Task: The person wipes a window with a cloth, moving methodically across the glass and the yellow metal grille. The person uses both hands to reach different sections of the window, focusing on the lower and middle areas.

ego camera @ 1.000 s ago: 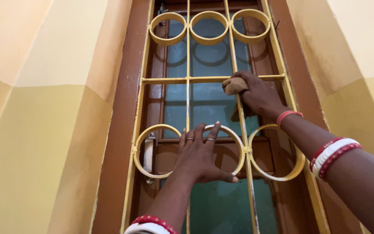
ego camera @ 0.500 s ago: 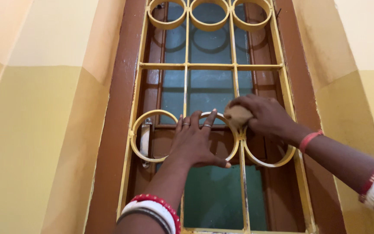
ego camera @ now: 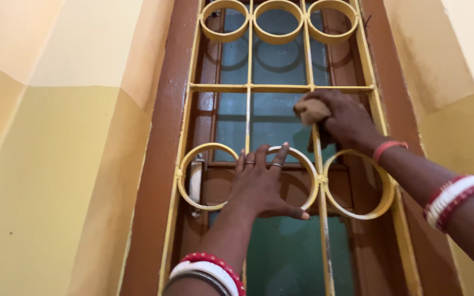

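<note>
Filling most of the view, a tall window sits in a brown wooden frame between yellow-painted walls, with blue-green frosted glass behind a yellow metal grille of straight bars and rings. That grille is fixed and rigid, so it looks able to take a firm push without giving, though its thin painted bars are narrow and probably a little slick under a palm. On the near middle ring rests the left hand, released and flat, fingers spread upward and thumb pointing right, bracing rather than gripping anything. Higher and to the right, the right hand is clenched around a small tan cloth, pressing it against the upright bar just under the horizontal crossbar. The cloth appears soft, light and easily bunched; wadded into the fist as it is, it should mould around the bar's round edge, and it seems best held as a tight ball between fingertips and thumb so that no loose end catches in the rings. Red and white bangles circle the right forearm, a red thread the right wrist, and two rings show on the left hand's fingers.
</note>
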